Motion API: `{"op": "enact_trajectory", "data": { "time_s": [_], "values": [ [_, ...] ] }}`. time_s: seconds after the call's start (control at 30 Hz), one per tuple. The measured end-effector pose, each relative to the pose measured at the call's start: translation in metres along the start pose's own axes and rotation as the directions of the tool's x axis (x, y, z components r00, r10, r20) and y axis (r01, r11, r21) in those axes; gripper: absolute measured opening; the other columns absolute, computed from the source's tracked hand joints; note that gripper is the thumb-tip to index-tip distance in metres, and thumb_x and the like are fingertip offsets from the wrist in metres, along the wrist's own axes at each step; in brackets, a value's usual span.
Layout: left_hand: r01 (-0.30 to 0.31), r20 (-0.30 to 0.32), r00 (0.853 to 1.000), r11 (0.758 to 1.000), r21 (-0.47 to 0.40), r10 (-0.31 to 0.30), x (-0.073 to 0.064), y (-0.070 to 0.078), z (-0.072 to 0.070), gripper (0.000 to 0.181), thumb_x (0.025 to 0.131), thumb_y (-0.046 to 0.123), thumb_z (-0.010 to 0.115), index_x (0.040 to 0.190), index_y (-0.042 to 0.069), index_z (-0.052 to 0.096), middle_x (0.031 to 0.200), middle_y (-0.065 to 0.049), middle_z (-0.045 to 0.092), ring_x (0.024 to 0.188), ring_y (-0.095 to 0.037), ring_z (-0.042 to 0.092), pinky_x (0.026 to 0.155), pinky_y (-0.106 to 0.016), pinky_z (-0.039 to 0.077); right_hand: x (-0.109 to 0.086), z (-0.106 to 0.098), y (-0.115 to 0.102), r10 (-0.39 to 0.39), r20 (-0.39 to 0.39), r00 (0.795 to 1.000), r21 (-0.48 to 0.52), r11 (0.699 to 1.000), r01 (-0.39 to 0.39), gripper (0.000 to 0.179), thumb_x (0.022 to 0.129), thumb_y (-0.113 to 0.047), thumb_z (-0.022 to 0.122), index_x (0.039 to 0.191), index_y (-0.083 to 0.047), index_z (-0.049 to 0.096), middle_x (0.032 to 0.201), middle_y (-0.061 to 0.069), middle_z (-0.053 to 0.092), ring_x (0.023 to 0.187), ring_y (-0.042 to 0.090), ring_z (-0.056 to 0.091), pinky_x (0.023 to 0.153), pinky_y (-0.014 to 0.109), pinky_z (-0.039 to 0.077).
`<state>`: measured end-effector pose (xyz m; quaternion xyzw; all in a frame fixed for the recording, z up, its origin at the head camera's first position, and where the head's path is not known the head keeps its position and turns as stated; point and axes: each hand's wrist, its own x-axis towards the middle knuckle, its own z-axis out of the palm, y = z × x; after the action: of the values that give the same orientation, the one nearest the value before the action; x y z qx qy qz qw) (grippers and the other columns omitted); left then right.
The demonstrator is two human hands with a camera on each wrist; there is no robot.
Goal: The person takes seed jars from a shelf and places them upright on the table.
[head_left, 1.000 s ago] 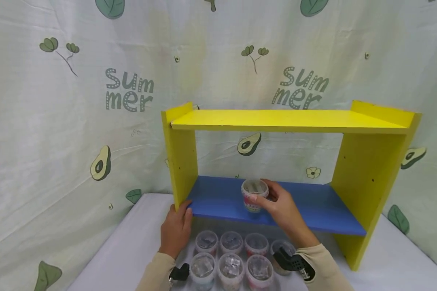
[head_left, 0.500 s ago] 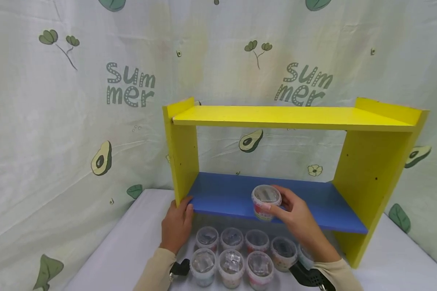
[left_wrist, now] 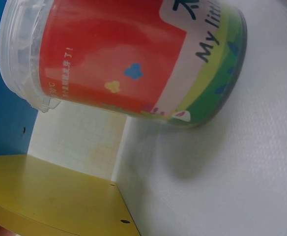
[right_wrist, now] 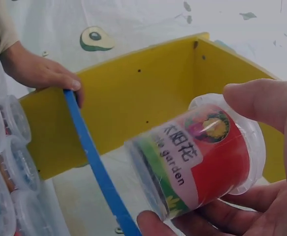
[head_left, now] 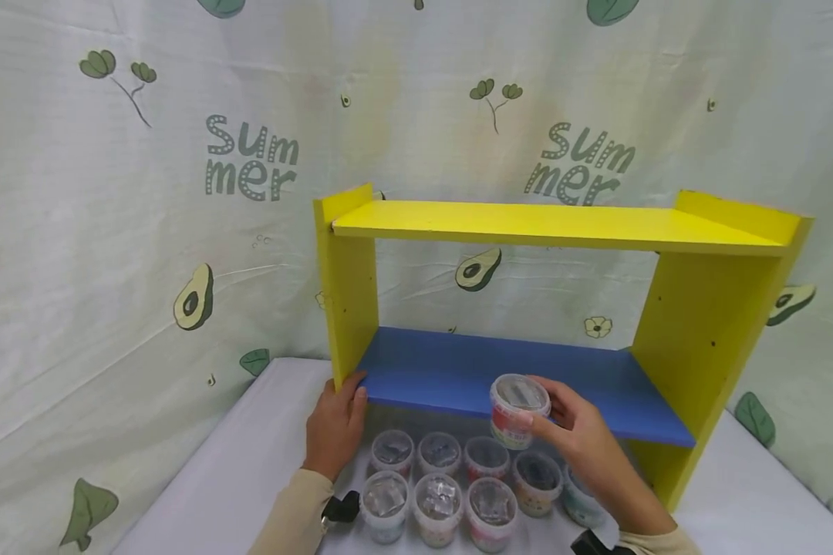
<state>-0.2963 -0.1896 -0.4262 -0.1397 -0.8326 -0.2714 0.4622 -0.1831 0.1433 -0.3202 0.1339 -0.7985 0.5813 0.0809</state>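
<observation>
My right hand (head_left: 583, 435) grips a clear lidded plastic cup (head_left: 512, 424), thumb on the near side. Its red and green label with a flower picture shows in the right wrist view, where the cup (right_wrist: 197, 157) lies tilted between thumb and fingers. In the head view it overlaps the front edge of the blue shelf board (head_left: 451, 374). My left hand (head_left: 335, 432) holds the yellow side panel (head_left: 350, 308) at the board's left front corner. Close in the left wrist view stands another cup (left_wrist: 109, 54) with a red label.
Several lidded cups (head_left: 438, 501) stand in two rows on the white table (head_left: 229, 455), in front of and partly beneath the blue board. Above it runs a yellow top board (head_left: 555, 225). A printed cloth (head_left: 146, 231) hangs behind.
My right hand has brought the cup from over the blue board forward, down and to the right. A cup at the row's right end has come into sight. My left hand keeps its place.
</observation>
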Motion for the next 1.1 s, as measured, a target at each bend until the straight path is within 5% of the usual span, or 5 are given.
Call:
{"op": "enact_trajectory", "data": {
  "time_s": [0.47,0.77,1.1],
  "values": [
    [-0.035,-0.022,0.999,0.999,-0.002,0.035,0.001,0.000,0.005,0.031,0.094,0.031,0.050,0.121,0.020,0.060,0.097,-0.013,0.055,0.072,-0.023,0.054,0.056,-0.043,0.046,-0.030,-0.010,0.016,0.113,0.013,0.994,0.010,0.994,-0.113,0.048,0.092,-0.025,0.058,0.133,-0.008,0.040,0.119,0.017,0.055,0.095,0.024,0.060,0.071,0.035,0.052],
    [-0.044,-0.041,0.998,0.999,0.004,0.044,0.004,0.001,0.004,0.030,0.094,0.031,0.050,0.121,0.021,0.060,0.095,-0.013,0.054,0.072,-0.024,0.054,0.054,-0.044,0.045,-0.043,-0.019,0.035,0.236,0.079,0.968,0.007,0.971,-0.238,0.054,0.092,-0.027,0.057,0.132,0.000,0.032,0.120,0.018,0.050,0.100,0.026,0.056,0.076,0.035,0.051],
    [-0.013,-0.006,1.000,1.000,0.007,0.013,0.001,0.001,0.000,0.032,0.095,0.032,0.048,0.122,0.020,0.059,0.092,-0.012,0.053,0.069,-0.022,0.051,0.054,-0.042,0.045,-0.049,-0.031,0.054,0.252,0.223,0.942,0.056,0.961,-0.270,0.057,0.094,-0.023,0.053,0.133,0.006,0.025,0.114,0.016,0.053,0.099,0.028,0.054,0.079,0.034,0.049]
  ]
}}
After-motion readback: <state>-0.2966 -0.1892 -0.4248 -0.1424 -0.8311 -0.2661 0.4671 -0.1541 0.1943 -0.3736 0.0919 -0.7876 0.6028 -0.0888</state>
